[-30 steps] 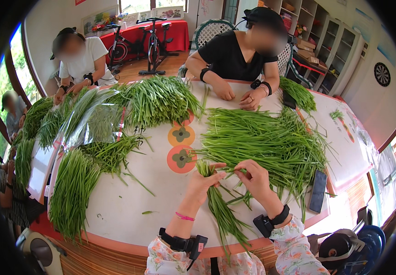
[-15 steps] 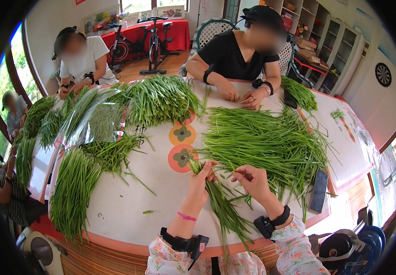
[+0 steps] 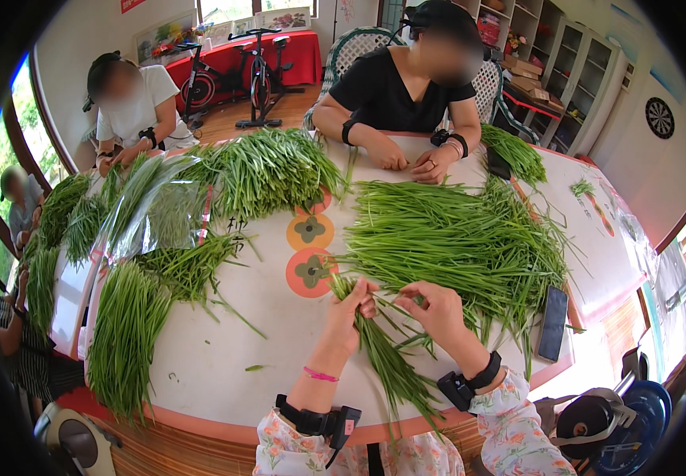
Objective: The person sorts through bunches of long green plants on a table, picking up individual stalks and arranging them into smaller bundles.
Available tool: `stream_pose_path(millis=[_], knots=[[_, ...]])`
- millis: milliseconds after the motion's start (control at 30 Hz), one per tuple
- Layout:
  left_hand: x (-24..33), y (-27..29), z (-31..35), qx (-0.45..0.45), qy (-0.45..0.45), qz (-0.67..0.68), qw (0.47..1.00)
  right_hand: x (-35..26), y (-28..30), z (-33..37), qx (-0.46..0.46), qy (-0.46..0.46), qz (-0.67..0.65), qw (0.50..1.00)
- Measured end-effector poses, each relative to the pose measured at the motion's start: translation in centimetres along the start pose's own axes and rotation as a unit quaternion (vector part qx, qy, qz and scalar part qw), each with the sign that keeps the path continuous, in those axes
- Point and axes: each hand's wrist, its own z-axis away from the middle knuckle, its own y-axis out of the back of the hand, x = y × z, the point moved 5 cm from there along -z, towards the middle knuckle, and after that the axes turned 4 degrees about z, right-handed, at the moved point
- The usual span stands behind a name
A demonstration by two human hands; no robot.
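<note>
My left hand (image 3: 352, 308) is closed around a bunch of long green chives (image 3: 389, 361). Their cut ends stick out above the fist, and the leaves trail down toward the table's near edge. Just to the right, my right hand (image 3: 438, 311) pinches thumb and forefinger together, at what looks like a thin chive leaf by the bunch. A broad heap of chives (image 3: 446, 238) lies beyond my right hand. At the left, a thick pile of chives (image 3: 127, 337) hangs over the near edge, with loose stalks (image 3: 192, 266) behind it.
A black phone (image 3: 551, 324) lies at the table's right side. Another chive heap (image 3: 272, 170) and clear plastic sheeting (image 3: 164, 214) are farther back. Across the white table (image 3: 224, 373), a person in black (image 3: 410, 95) and one in white (image 3: 141, 103) have their hands at the tabletop.
My right hand has shifted slightly upward, its fingertips still pinched near the bunch. My left hand keeps its grip. The whole view has tilted a little.
</note>
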Motion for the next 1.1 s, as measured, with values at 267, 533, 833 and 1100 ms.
stream_pose_path(millis=[267,533,833,1100], knots=[[0.5,0.7,-0.7,0.021,-0.009,0.038,0.999,3.1,0.1,0.2,0.020,-0.031,0.132,0.991],[0.3,2.2,-1.1,0.033,0.001,0.108,0.994,2.8,1.5,-0.4,-0.118,-0.117,-0.109,0.980],[1.0,-0.4,0.0,-0.013,-0.001,-0.023,1.000,1.8,0.2,-0.1,-0.174,-0.164,-0.208,0.948],[0.5,0.5,-0.5,0.043,-0.031,0.064,0.997,2.7,0.5,-0.4,-0.048,-0.069,-0.043,0.996]])
